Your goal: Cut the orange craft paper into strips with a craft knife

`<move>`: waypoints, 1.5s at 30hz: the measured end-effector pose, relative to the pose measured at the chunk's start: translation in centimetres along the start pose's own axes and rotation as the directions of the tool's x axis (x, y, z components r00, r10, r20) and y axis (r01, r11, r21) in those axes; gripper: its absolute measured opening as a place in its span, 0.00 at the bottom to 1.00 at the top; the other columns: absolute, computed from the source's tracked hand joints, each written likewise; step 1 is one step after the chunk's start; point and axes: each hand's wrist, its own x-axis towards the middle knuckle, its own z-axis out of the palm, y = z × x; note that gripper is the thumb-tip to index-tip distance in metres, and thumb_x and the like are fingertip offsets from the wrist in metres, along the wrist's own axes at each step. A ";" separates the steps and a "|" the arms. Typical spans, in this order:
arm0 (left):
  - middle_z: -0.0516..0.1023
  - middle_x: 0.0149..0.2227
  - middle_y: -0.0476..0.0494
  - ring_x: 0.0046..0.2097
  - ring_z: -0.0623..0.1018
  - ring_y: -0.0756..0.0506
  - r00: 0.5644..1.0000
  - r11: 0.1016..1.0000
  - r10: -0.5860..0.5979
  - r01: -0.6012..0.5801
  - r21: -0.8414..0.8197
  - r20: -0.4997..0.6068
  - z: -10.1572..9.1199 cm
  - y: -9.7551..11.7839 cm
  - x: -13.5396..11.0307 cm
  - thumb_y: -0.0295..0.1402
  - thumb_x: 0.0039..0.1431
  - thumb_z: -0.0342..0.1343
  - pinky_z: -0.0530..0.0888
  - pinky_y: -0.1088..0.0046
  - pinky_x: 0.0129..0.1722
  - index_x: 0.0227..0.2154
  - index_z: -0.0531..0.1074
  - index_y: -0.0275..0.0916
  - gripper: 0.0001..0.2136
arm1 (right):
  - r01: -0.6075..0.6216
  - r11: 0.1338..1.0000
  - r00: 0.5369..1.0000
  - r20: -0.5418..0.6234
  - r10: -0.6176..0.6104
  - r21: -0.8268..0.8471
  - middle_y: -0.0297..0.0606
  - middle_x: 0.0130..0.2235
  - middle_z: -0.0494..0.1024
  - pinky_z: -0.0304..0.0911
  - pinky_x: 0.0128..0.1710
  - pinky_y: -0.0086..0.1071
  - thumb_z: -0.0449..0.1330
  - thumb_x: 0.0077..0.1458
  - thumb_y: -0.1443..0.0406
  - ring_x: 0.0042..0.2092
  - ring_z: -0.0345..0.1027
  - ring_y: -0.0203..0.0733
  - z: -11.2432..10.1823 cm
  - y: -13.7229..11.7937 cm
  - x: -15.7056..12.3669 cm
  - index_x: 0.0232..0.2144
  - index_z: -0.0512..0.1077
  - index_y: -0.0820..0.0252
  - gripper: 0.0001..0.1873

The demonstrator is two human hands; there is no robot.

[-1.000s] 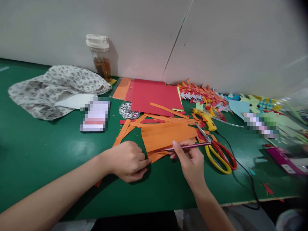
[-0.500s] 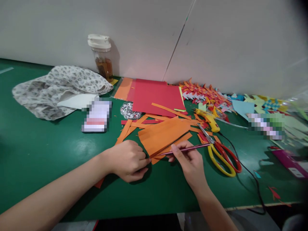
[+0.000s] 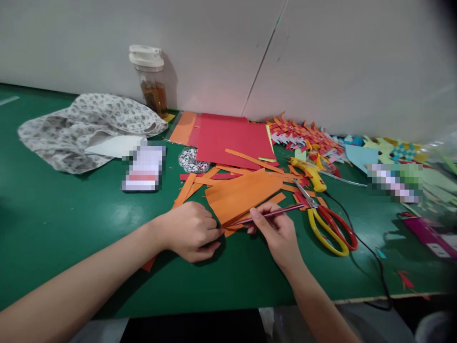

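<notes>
My left hand (image 3: 195, 231) is closed near the front corner of an orange paper sheet (image 3: 246, 193), thumb and forefinger pinching the end of a narrow orange paper strip (image 3: 277, 198). Between the thumb and fingers of my right hand (image 3: 276, 229) is a slim dark-pink stick (image 3: 285, 209), like a pencil. It slants across the strip, and its left end lies close to my left fingertips. Fingers of the right hand under the stick are partly hidden. Scissors (image 3: 330, 231) with red and yellow handles lie just right of that hand.
Orange strips (image 3: 185, 189) and red sheets (image 3: 232, 140) lie behind the hands. A yellow glue gun (image 3: 310, 174) trails a black cord on the right. At left are a phone (image 3: 144, 169), a patterned cloth (image 3: 74, 131) and a bottle (image 3: 153, 90). Paper woven pieces (image 3: 303, 133) lie along the wall.
My right hand has shifted slightly left, and the stick now slants more steeply, its right end away from the scissors' handles. My left hand keeps its pinch. The whole view has shifted up slightly.
</notes>
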 end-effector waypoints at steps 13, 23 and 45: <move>0.74 0.19 0.47 0.22 0.73 0.48 0.999 0.998 -0.042 0.043 -0.054 0.021 0.0 -0.2 -0.2 0.31 0.59 0.49 0.65 0.71 0.20 0.33 0.77 0.36 0.11 | -0.007 0.992 0.998 0.055 0.014 -0.122 0.32 0.27 0.72 0.68 0.29 0.30 0.67 0.49 0.57 0.29 0.70 0.38 0.4 0.1 0.5 0.29 0.65 0.56 0.15; 0.74 0.20 0.47 0.22 0.73 0.49 0.996 0.990 -0.083 0.081 -0.119 -0.018 0.0 -0.1 -0.1 0.31 0.59 0.49 0.64 0.72 0.20 0.33 0.78 0.36 0.11 | -0.061 0.995 0.995 0.073 0.068 -0.083 0.34 0.29 0.77 0.72 0.30 0.33 0.69 0.45 0.56 0.31 0.75 0.42 0.4 0.1 1.8 0.42 0.64 0.56 0.25; 0.77 0.21 0.47 0.22 0.75 0.48 0.996 0.988 -0.082 0.078 -0.137 -0.023 0.0 -0.2 0.0 0.31 0.60 0.50 0.64 0.70 0.20 0.34 0.78 0.34 0.11 | 0.014 0.996 0.999 -0.039 -0.018 -0.090 0.33 0.29 0.76 0.72 0.32 0.33 0.69 0.46 0.59 0.32 0.75 0.42 -0.6 0.7 1.6 0.39 0.64 0.55 0.21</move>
